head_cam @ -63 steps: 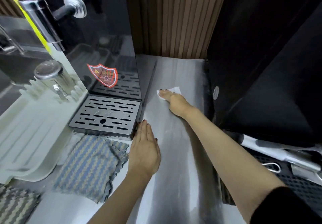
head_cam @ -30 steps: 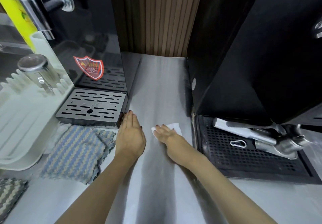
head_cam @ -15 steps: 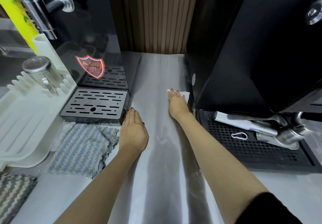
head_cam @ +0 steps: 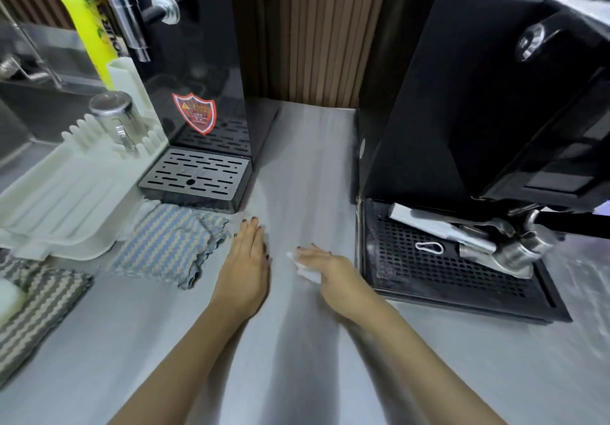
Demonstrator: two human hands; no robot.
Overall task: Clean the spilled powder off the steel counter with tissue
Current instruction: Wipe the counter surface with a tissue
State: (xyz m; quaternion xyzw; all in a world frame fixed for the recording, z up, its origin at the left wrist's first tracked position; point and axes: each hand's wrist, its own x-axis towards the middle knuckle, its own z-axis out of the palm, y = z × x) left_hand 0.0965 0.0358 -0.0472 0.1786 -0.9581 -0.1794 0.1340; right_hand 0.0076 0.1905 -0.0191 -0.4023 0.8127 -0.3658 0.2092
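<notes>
The steel counter [head_cam: 307,167] runs as a strip between two black machines. My right hand [head_cam: 330,267] presses a white tissue [head_cam: 305,271] flat on the counter, just left of the right machine's drip tray; only the tissue's near-left edge shows under the palm. My left hand [head_cam: 246,262] lies flat on the counter beside it, fingers together, holding nothing. A faint pale film of powder [head_cam: 290,193] streaks the steel ahead of the hands and along the right machine's base.
A black dispenser with a slotted drip tray [head_cam: 198,177] stands left, a blue striped cloth [head_cam: 168,249] in front of it. A black coffee machine's perforated tray [head_cam: 445,269] holds metal tools. A white drying rack [head_cam: 66,193] sits far left.
My right hand has drawn the tissue back toward me along the counter from beside the right machine's base. My left hand stays flat in about the same spot.
</notes>
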